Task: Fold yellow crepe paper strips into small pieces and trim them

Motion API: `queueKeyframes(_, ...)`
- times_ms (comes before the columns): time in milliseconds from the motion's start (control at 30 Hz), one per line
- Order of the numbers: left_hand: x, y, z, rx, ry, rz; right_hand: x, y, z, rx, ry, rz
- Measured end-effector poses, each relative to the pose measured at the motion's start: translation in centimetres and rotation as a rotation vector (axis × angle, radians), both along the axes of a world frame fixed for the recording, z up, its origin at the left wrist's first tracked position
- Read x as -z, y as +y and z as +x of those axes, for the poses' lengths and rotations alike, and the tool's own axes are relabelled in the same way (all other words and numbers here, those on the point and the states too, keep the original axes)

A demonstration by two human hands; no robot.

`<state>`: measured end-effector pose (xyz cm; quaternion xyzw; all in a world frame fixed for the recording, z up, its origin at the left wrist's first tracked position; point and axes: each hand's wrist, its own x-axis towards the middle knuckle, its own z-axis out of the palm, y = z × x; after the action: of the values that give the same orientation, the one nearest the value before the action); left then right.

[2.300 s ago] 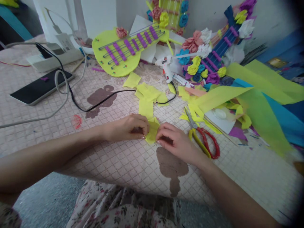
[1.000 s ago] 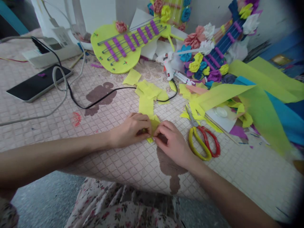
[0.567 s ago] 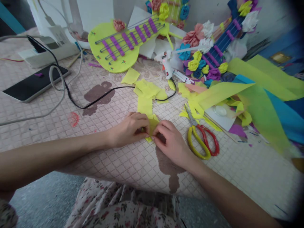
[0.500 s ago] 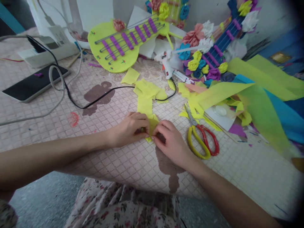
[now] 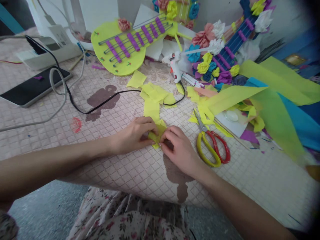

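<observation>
A small piece of yellow paper (image 5: 160, 128) is pinched between my two hands near the front of the table. My left hand (image 5: 140, 134) grips its left side, thumb and fingertips together. From the right, my right hand (image 5: 177, 146) pinches the paper's other edge, its fingertips close to those of the left. Flat yellow paper pieces (image 5: 152, 110) lie just beyond the hands. Scissors (image 5: 204, 128) with one yellow and one red handle rest to the right of my right hand, blades pointing away.
A white glue gun (image 5: 176, 68) with a black cord stands behind the paper. A yellow guitar shape (image 5: 120, 50) and a blue decorated one (image 5: 230, 50) are at the back. A phone (image 5: 35, 86) and power strip (image 5: 50, 50) lie left; paper strips (image 5: 275, 110) right.
The fingers of my left hand have shifted slightly on the paper, and more of the yellow fold shows between its thumb and fingers. My right hand has barely moved.
</observation>
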<state>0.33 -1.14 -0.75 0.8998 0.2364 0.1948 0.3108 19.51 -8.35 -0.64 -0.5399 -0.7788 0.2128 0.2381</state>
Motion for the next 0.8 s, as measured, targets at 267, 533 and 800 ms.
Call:
queueKeyframes(267,-0.29,0.64,-0.44,0.094,-0.022,-0.11,-0.07,0.12,0.37,-0.015,0.06,-0.025)
queueKeyframes(533,0.03,0.44,-0.33,0.068,-0.009,-0.043,-0.01,0.18,0.2,-0.006,0.032,-0.003)
queueKeyframes(800,-0.01,-0.02,0.03,0.023,0.002,-0.006,-0.09,0.18,0.07,-0.003,0.013,-0.001)
